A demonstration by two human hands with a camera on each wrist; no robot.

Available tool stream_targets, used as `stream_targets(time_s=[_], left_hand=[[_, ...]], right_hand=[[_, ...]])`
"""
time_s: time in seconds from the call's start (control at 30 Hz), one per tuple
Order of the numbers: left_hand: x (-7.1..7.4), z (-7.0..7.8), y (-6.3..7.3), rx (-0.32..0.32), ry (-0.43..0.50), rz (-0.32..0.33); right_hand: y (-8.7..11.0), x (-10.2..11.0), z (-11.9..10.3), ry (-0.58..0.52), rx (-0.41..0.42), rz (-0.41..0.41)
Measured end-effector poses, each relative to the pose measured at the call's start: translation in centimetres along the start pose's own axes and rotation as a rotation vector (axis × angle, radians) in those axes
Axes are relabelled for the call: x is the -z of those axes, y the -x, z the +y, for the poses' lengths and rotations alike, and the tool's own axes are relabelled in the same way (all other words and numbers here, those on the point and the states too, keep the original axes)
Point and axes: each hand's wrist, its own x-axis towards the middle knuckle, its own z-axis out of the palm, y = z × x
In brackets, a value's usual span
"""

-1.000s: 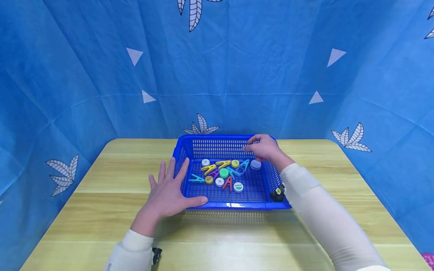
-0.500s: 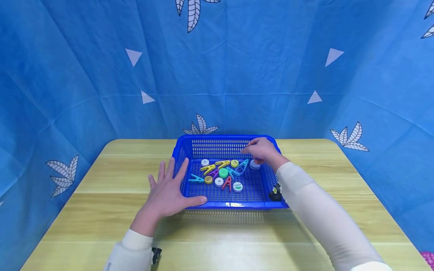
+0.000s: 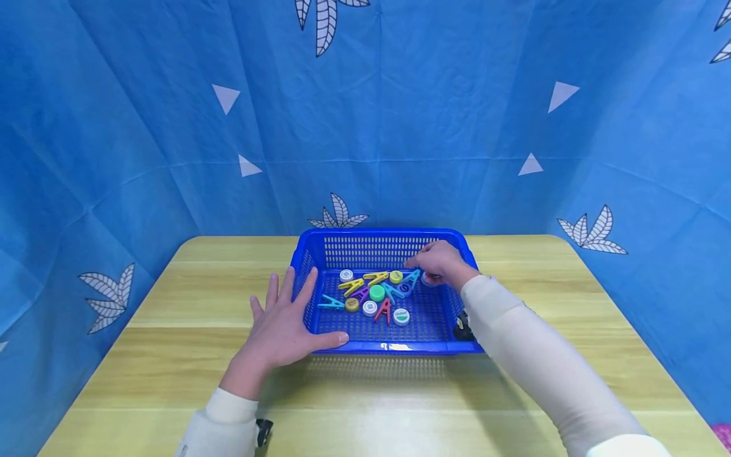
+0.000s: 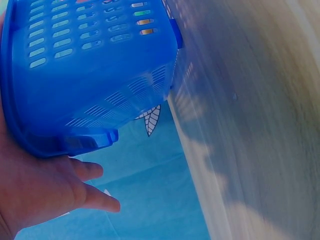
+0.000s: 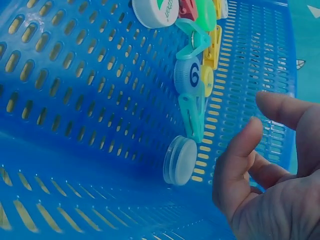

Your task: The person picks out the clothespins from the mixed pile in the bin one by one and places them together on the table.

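A blue plastic basket (image 3: pixel 422 347) holds bottle caps and clothes pegs in several colours. My left hand (image 3: pixel 282 330) is spread at its front left corner, thumb along the front rim. In the left wrist view that hand (image 4: pixel 42 187) lies against the rim from outside. My right hand (image 3: pixel 441 260) reaches inside at the back right, over a clear cap (image 5: pixel 180 161). The right wrist view shows a gap between this cap and the loosely bent fingers (image 5: pixel 280 110), which hold nothing. Near the cap lie a turquoise peg (image 5: pixel 191 117) and a blue cap (image 5: pixel 188 75) with a dark mark.
The basket stands on a light wooden table (image 3: pixel 188 304), before a blue patterned curtain (image 3: pixel 388 127). A green cap (image 3: pixel 376 292), a red peg (image 3: pixel 384 311) and a yellow peg (image 3: pixel 351 287) lie in the basket's middle. A dark object (image 3: pixel 463 327) sits under the right sleeve.
My right hand has sunk lower into the basket, toward the clear cap, which it now partly covers in the head view. The left hand has stayed at its corner.
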Motion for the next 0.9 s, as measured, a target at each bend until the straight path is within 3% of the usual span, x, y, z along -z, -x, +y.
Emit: stream_targets(time_s=[0.43, 0.9], left_hand=[[0.0, 0.1, 0.1, -0.004, -0.006, 0.006], [0.0, 0.1, 0.1, -0.001, 0.002, 0.003]], right_hand=[[-0.6, -1.1, 0.6, 0.205, -0.008, 0.057], [-1.0, -1.4, 0.7, 0.246, -0.028, 0.087]])
